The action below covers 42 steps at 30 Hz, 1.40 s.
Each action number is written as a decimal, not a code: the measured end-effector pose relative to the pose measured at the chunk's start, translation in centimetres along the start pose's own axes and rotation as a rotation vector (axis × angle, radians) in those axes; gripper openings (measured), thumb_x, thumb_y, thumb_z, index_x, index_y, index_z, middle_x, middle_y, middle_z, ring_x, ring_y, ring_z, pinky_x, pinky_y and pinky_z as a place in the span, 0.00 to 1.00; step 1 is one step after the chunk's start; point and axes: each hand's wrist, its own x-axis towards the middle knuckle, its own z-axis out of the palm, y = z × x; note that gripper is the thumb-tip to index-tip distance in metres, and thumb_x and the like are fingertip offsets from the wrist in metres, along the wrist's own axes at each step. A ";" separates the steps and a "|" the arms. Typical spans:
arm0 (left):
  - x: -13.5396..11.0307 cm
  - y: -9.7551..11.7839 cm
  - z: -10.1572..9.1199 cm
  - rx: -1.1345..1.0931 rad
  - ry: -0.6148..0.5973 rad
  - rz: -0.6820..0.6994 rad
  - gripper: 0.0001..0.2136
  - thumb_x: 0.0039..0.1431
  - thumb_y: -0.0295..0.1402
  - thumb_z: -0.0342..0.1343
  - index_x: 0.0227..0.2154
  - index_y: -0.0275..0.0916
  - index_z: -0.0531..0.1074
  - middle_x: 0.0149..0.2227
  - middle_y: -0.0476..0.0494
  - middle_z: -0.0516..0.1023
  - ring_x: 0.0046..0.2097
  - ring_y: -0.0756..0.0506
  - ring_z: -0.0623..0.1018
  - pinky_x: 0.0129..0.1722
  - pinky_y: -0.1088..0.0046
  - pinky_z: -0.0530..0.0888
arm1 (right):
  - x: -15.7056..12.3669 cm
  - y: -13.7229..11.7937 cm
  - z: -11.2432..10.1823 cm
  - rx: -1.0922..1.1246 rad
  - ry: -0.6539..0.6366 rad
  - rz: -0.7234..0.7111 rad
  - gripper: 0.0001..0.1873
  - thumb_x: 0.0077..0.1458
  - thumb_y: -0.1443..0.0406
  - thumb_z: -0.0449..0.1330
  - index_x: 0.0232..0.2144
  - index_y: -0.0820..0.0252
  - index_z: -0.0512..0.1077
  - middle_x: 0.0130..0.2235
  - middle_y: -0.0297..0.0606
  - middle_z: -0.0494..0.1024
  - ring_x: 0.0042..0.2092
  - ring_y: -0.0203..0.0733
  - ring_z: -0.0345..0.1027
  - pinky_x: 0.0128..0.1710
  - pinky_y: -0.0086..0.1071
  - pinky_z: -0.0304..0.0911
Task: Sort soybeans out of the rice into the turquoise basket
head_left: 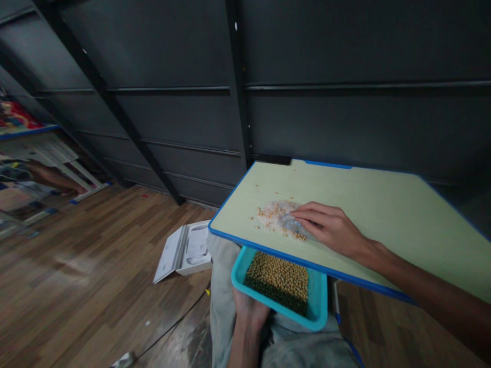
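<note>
My left hand (251, 309) grips a turquoise plastic tray (240, 276) from below, its fingers mostly hidden under it. Inside the tray lie yellowish dried peas or soybeans (282, 271) and, along the near side, small dark green beans (274, 297). Above it, my right hand (326, 225) rests low over the pale yellow tabletop (383, 214), fingers drawn together. Its fingertips touch a blue-grey patch (289, 223) that I cannot make out. Around that patch spreads a heap of whitish grains (274, 212) mixed with yellowish beans, some scattered loose.
The table has a blue edge (264, 249) overhanging the tray. On the wooden floor to the left lies an open white box (195, 245), with a cable (172, 324) near it. A dark panelled wall (184, 117) stands behind. Another person's limb (53, 179) shows far left.
</note>
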 end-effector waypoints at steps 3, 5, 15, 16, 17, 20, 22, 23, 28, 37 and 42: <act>-0.1 0.0 0.2 -0.008 0.001 -0.004 0.14 0.62 0.31 0.49 0.32 0.37 0.82 0.38 0.38 0.84 0.50 0.36 0.79 0.54 0.56 0.72 | 0.1 -0.3 0.0 0.021 -0.002 -0.006 0.15 0.65 0.69 0.56 0.51 0.58 0.75 0.47 0.41 0.79 0.48 0.41 0.74 0.49 0.39 0.71; -0.2 0.0 0.4 -0.012 0.018 0.005 0.14 0.61 0.31 0.50 0.32 0.37 0.82 0.38 0.38 0.84 0.49 0.36 0.80 0.54 0.56 0.72 | 0.1 -0.5 0.0 0.036 -0.005 -0.009 0.15 0.65 0.69 0.56 0.51 0.59 0.75 0.47 0.41 0.79 0.48 0.41 0.74 0.49 0.39 0.72; -0.2 -0.1 0.5 -0.014 0.069 0.012 0.14 0.60 0.32 0.50 0.32 0.35 0.81 0.34 0.37 0.84 0.48 0.36 0.80 0.53 0.54 0.73 | 0.1 -0.8 0.1 0.068 -0.016 -0.034 0.14 0.64 0.69 0.56 0.51 0.59 0.75 0.46 0.42 0.79 0.47 0.42 0.74 0.47 0.39 0.72; -0.2 -0.1 0.4 -0.017 0.068 0.012 0.14 0.60 0.31 0.50 0.32 0.35 0.81 0.34 0.37 0.84 0.48 0.36 0.80 0.53 0.54 0.73 | 0.0 -0.8 0.1 0.068 -0.015 -0.032 0.14 0.64 0.69 0.57 0.51 0.59 0.75 0.46 0.42 0.79 0.47 0.41 0.74 0.47 0.38 0.72; -0.2 -0.2 0.3 -0.018 0.068 0.006 0.14 0.60 0.31 0.50 0.32 0.35 0.81 0.35 0.37 0.84 0.49 0.36 0.80 0.53 0.53 0.73 | 0.0 -0.9 0.2 0.068 -0.015 -0.028 0.14 0.64 0.70 0.57 0.51 0.59 0.75 0.46 0.42 0.79 0.47 0.41 0.74 0.47 0.38 0.72; -0.2 -0.1 0.1 -0.026 0.073 0.009 0.14 0.60 0.31 0.50 0.30 0.35 0.81 0.33 0.36 0.84 0.50 0.35 0.79 0.53 0.52 0.73 | 0.0 -0.9 0.2 0.074 -0.024 -0.023 0.14 0.64 0.70 0.57 0.51 0.60 0.75 0.46 0.42 0.79 0.47 0.41 0.74 0.47 0.38 0.72; -0.1 -0.1 0.2 -0.034 0.077 0.012 0.14 0.60 0.31 0.50 0.29 0.34 0.81 0.33 0.35 0.84 0.50 0.34 0.79 0.54 0.52 0.72 | -0.1 -1.0 0.3 0.077 -0.032 -0.027 0.14 0.65 0.69 0.56 0.51 0.59 0.75 0.46 0.42 0.79 0.47 0.41 0.74 0.46 0.39 0.72; 0.0 -0.1 0.2 -0.035 0.080 0.013 0.14 0.60 0.31 0.50 0.30 0.33 0.81 0.34 0.34 0.84 0.50 0.34 0.79 0.54 0.52 0.72 | -0.1 -1.0 0.3 0.079 -0.037 -0.031 0.14 0.65 0.69 0.56 0.51 0.59 0.75 0.46 0.42 0.79 0.47 0.41 0.74 0.46 0.39 0.72; 0.1 -0.1 0.0 -0.027 0.102 0.026 0.13 0.60 0.31 0.51 0.34 0.33 0.81 0.39 0.34 0.84 0.51 0.34 0.79 0.55 0.52 0.71 | -0.1 -1.2 0.5 0.092 -0.037 -0.039 0.15 0.65 0.69 0.57 0.51 0.57 0.75 0.46 0.41 0.80 0.46 0.41 0.75 0.45 0.39 0.73; 0.0 0.0 0.0 -0.056 0.114 0.013 0.15 0.61 0.31 0.49 0.32 0.35 0.82 0.33 0.35 0.84 0.50 0.35 0.79 0.56 0.50 0.70 | 0.0 -1.4 0.4 0.100 -0.055 -0.033 0.15 0.65 0.68 0.56 0.51 0.56 0.76 0.46 0.41 0.80 0.46 0.43 0.75 0.46 0.40 0.73; 0.1 0.0 0.0 -0.057 0.079 0.000 0.14 0.60 0.30 0.50 0.37 0.35 0.81 0.34 0.37 0.84 0.48 0.36 0.80 0.55 0.52 0.71 | 0.2 -1.8 0.8 0.112 -0.063 -0.016 0.14 0.65 0.68 0.57 0.51 0.57 0.76 0.46 0.41 0.80 0.45 0.42 0.75 0.47 0.40 0.73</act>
